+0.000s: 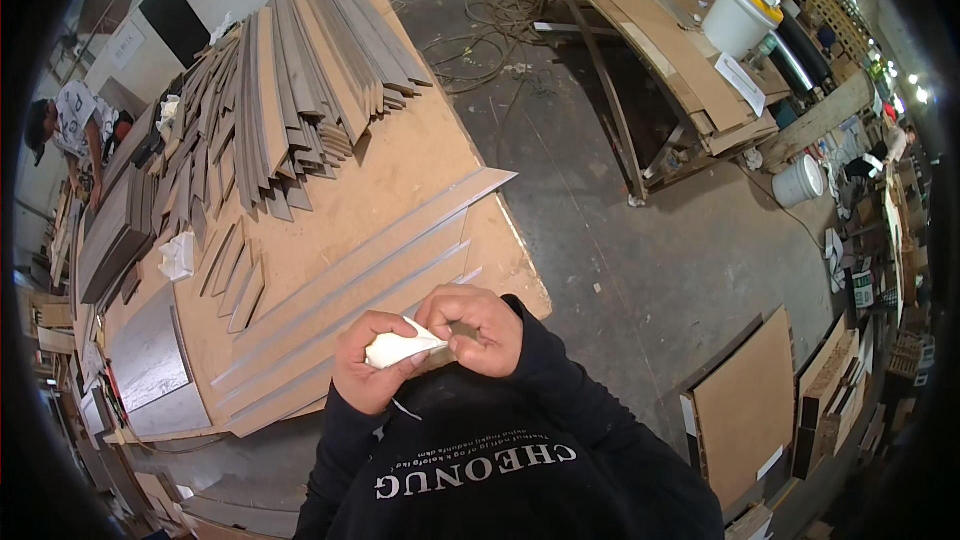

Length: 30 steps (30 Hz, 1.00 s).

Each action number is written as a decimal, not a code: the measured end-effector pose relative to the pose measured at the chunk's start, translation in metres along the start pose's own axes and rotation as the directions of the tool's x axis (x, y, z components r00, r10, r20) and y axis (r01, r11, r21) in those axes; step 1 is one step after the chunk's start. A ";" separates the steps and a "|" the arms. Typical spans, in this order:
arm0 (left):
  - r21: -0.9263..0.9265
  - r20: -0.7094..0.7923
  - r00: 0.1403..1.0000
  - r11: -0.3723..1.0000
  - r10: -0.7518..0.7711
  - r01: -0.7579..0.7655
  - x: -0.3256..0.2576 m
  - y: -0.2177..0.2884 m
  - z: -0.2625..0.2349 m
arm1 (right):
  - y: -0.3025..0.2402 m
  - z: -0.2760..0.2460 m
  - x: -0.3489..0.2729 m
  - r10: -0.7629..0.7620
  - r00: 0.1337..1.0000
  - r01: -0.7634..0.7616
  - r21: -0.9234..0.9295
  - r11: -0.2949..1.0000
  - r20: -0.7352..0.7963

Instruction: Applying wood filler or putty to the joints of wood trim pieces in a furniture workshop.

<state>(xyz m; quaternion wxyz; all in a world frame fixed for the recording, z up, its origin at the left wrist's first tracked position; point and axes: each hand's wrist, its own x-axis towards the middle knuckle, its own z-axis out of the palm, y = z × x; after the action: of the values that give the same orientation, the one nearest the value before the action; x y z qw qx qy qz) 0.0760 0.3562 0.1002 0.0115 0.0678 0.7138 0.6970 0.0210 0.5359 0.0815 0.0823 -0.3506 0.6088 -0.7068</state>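
Close to my chest, a pale cream cone-shaped bag [396, 347] lies between both hands. My left hand [368, 370] is closed round its wide body, the thumb along the top. At the narrow tip, the fingers of my right hand [478, 328] are pinched together. What fills the bag cannot be made out. Just beyond my hands, several long flat strips [385, 230] with grey edges and angled ends lie side by side on the tan worktable [400, 155]. Short angled pieces [240, 285] rest to their left.
A large heap of grey-brown boards [290, 90] covers the table's far side. A metallic sheet [150, 365] lies at near left. Another person [85, 130] bends over boards at far left. White buckets [740, 15] stand on a second table [640, 15]; panels [745, 410] lean at right.
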 end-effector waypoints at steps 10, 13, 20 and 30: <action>-0.092 -0.004 1.000 0.996 -0.016 0.016 0.000 -0.001 -0.007 | -0.001 0.005 0.000 0.007 0.999 -0.009 0.056 0.998 0.048; -0.105 -0.002 1.000 0.994 -0.018 0.018 0.000 -0.002 -0.009 | 0.001 0.004 -0.002 0.073 0.993 -0.081 0.086 0.993 0.088; -0.155 -0.016 0.999 0.988 -0.030 0.027 0.001 -0.005 -0.007 | 0.007 0.006 -0.006 0.162 0.978 -0.191 0.248 0.950 0.132; -0.189 -0.038 0.997 0.980 -0.065 0.057 0.001 -0.007 -0.010 | 0.015 0.008 -0.008 0.197 0.967 -0.242 0.346 0.907 0.160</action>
<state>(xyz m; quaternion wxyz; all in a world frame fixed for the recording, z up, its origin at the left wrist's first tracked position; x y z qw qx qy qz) 0.0730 0.3466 0.0937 0.0236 0.0290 0.6465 0.7620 0.0277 0.5300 0.0651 0.2614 -0.3006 0.4975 -0.7706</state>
